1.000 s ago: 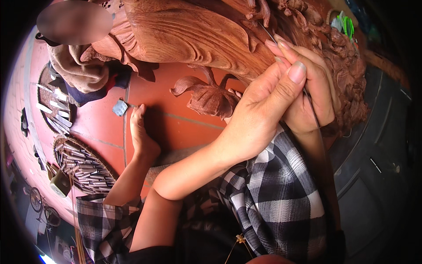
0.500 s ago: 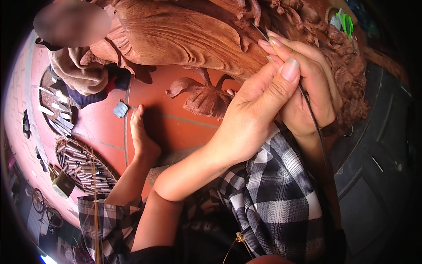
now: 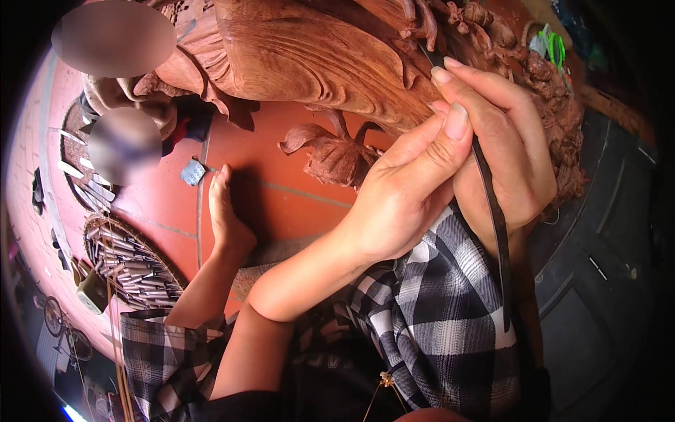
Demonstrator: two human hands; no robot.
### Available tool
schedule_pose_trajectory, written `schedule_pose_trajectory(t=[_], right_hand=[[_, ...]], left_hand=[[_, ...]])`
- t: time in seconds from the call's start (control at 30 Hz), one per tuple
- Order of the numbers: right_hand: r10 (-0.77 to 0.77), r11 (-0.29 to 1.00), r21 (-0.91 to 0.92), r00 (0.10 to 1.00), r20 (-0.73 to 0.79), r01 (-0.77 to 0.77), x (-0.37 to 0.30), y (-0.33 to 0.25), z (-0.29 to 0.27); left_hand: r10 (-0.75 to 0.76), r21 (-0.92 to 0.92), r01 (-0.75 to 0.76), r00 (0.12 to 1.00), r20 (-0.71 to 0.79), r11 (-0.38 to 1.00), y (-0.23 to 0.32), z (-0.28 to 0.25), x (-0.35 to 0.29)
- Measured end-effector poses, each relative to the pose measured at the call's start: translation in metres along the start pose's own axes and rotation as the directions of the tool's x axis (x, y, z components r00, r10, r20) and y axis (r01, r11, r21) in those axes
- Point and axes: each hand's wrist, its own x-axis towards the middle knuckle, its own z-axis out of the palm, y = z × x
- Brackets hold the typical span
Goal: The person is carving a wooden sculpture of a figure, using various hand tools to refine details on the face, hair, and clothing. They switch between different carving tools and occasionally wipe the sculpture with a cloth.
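Observation:
A slim, dark metal file [image 3: 500,235], long and slightly bowed, slants between my hands. Its far tip meets the reddish-brown wood carving [image 3: 281,53], in a recess beside a twig-like piece. My right hand [image 3: 506,148] is closed round the file, with index finger and thumb side toward the tip. Close against it, my left hand [image 3: 401,193] also grips the tool, thumb bent over it; most of its fingers are hidden. The tail of the file hangs over my checked trouser leg. A carved flower [image 3: 337,158] projects from the carving's near side.
Two woven baskets hold tools: a near one [image 3: 176,271] with several handled chisels, a farther one [image 3: 65,158] with blades. A grey-blue patterned piece [image 3: 192,172] lies on the red tiles by my bare foot. Green-handled scissors [image 3: 555,50] rest at far right. Another person sits at upper left.
The file has turned so its broad flat side and tail end show. My right hand has rolled and shifted slightly right. The view has moved a little; the other person's hand area shows lower.

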Motion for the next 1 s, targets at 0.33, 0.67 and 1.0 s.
schedule_pose_trajectory(t=[0.33, 0.67, 1.0], right_hand=[[-0.039, 0.997, -0.063, 0.999, 0.035, 0.042, -0.005, 0.005, -0.009], [0.077, 0.996, 0.044, 0.992, 0.096, -0.081, -0.007, -0.015, -0.046], [-0.014, 0.999, 0.031, 0.999, 0.043, 0.013, -0.012, -0.005, -0.036]], left_hand=[[-0.041, -0.078, 0.04, 0.999, -0.012, 0.996, -0.004, -0.006, -0.005], [-0.096, 0.122, 0.085, 0.991, 0.09, 0.989, -0.019, 0.001, -0.027], [-0.111, 0.144, 0.116, 0.993, -0.039, 0.983, -0.02, 0.006, -0.029]])
